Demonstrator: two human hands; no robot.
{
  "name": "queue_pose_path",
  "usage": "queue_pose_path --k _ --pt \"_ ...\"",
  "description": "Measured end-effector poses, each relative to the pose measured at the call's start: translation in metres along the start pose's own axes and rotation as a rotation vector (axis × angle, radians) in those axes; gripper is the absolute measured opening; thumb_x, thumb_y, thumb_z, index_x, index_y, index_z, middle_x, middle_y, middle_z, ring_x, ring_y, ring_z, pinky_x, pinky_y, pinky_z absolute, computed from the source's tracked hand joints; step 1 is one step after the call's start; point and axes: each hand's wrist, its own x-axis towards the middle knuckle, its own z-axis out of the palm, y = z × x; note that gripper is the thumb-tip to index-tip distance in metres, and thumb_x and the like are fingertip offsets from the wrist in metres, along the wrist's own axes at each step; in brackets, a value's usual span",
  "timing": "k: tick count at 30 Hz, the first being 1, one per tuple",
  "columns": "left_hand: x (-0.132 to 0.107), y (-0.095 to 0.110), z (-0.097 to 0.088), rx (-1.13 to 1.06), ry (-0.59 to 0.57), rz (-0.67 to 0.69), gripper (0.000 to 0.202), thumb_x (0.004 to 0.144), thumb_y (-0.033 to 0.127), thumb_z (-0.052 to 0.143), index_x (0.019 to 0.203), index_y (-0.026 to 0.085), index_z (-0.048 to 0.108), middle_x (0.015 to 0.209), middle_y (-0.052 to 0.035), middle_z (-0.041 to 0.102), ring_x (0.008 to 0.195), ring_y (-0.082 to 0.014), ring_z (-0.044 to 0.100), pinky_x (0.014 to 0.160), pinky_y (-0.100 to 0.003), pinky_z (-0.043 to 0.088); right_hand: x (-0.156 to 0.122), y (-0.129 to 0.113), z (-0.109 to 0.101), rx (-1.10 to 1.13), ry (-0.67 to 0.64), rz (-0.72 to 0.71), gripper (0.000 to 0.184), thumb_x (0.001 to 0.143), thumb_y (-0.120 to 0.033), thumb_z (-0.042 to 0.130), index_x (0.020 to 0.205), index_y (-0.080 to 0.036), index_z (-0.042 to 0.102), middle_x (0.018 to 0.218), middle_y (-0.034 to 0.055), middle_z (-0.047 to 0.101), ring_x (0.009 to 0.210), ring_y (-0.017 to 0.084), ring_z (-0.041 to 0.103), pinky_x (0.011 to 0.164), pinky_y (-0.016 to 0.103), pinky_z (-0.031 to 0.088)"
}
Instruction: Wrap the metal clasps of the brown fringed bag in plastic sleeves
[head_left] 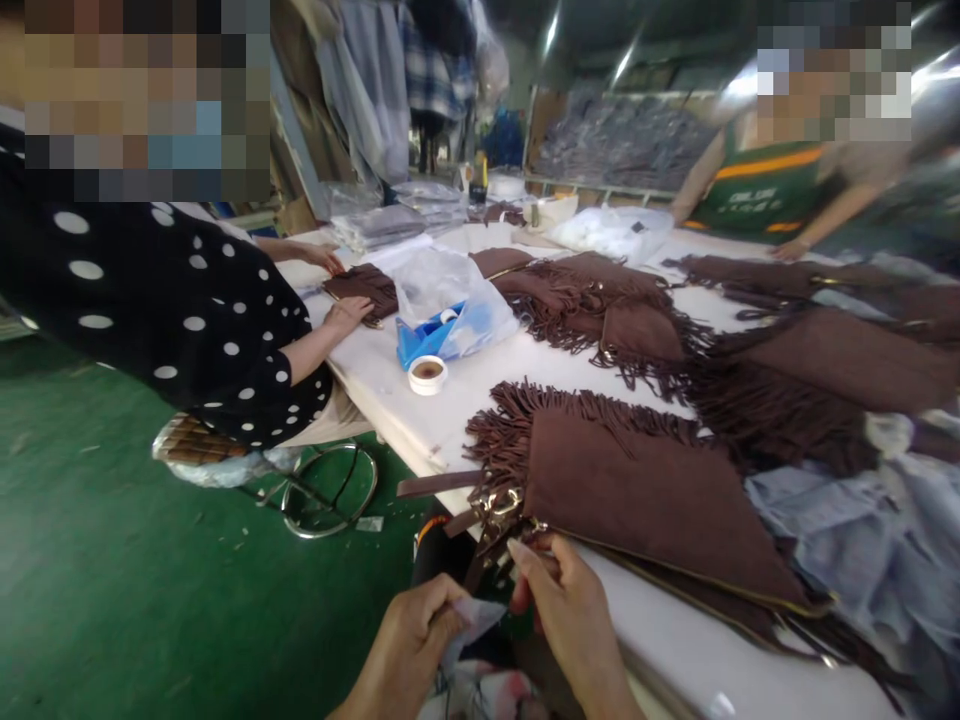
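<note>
A brown fringed bag (637, 480) lies flat at the table's near edge, its zip side facing me. Gold-coloured metal clasps (499, 503) and short strap ends gather at its left corner. Just below that corner, my right hand (574, 605) is closed in a pinch near the zip end; what its fingertips hold is too small to make out. My left hand (412, 635) is closed on a thin, translucent piece of wrapping (478, 618), low in front of me and off the table edge. The two hands are close together but apart.
A blue tape dispenser (427, 335) and a tape roll (427, 374) sit by a clear plastic bag (480, 310). More fringed bags (645, 330) cover the right side. One co-worker in a dotted top (225, 330) handles a brown piece; another stands across the table.
</note>
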Motion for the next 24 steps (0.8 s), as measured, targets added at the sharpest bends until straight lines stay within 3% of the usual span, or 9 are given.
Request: queue_pose_path --k 3,9,16,24 --pt "0.0 -0.004 -0.006 0.005 0.019 -0.046 0.023 0.093 0.031 0.052 0.082 0.016 0.065 0.075 -0.0006 0.063 0.071 -0.0155 0.055 0.067 -0.023 0.038 0.002 -0.001 0.002 0.104 -0.016 0.013 0.037 0.088 -0.055 0.056 0.074 -0.02 0.053 0.046 -0.0014 0.06 0.041 0.011 0.046 0.042 0.022 0.035" --pt "0.002 -0.012 -0.01 -0.16 0.043 -0.15 0.022 0.085 0.034 0.062 0.076 0.014 0.063 0.07 -0.0004 0.06 0.069 -0.0159 0.051 0.063 -0.024 0.035 0.002 -0.003 0.002 0.624 -0.231 0.157 0.043 0.08 -0.053 0.07 0.069 -0.02 0.044 0.049 -0.0062 0.05 0.042 0.008 0.046 0.037 0.017 0.025" --pt "0.001 -0.023 -0.003 -0.248 -0.025 -0.185 0.024 0.084 0.037 0.067 0.079 0.015 0.061 0.072 0.0021 0.055 0.07 -0.0136 0.047 0.064 -0.024 0.033 0.001 -0.004 0.004 0.699 -0.265 0.169 0.04 0.081 -0.049 0.072 0.073 -0.019 0.046 0.051 -0.0067 0.048 0.044 0.007 0.046 0.039 0.016 0.026" --pt "0.002 -0.018 0.004 -0.284 -0.046 -0.189 0.021 0.083 0.033 0.068 0.08 0.014 0.061 0.073 0.0021 0.055 0.071 -0.0136 0.046 0.064 -0.024 0.033 -0.001 0.0 0.002 0.67 -0.266 0.141 0.038 0.084 -0.049 0.069 0.074 -0.018 0.048 0.051 -0.0065 0.048 0.043 0.006 0.045 0.039 0.016 0.027"
